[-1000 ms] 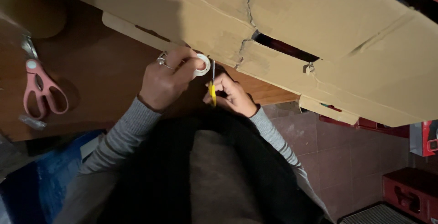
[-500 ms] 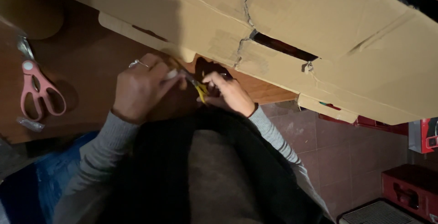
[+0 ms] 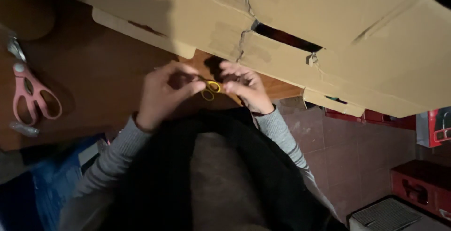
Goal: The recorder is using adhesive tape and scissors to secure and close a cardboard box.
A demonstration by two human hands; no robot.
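Since 0.5 s ago both hands have pulled slightly apart and the small yellow-handled scissors (image 3: 210,89) now show clearly between them; a sec ago the left hand had a white tape roll up by the box edge, no roll in sight now. Head view: left hand (image 3: 165,94) curled, thumb + forefinger pinched narrow at the scissors' yellow loops, touching them. Right hand (image 3: 244,86) also curled narrow, fingertips (image 3: 228,87) right at the other side of the loops; blades hidden behind the fingers, can't tell if open or closed. Both hands sit just over the edge of the brown wooden table (image 3: 94,85), directly below a big cardboard box (image 3: 291,19) w/ a torn seam and a dark slot. Grey sleeves on both arms, dark garment fills the lower middle. Pink scissors (image 3: 33,100) lie flat on the table far left, well apart from the hands. Reddish tiled floor (image 3: 347,151) at right, red crates (image 3: 423,188) on it near the lower right corner. Lighting dim, fine detail of the grip hard to make out.
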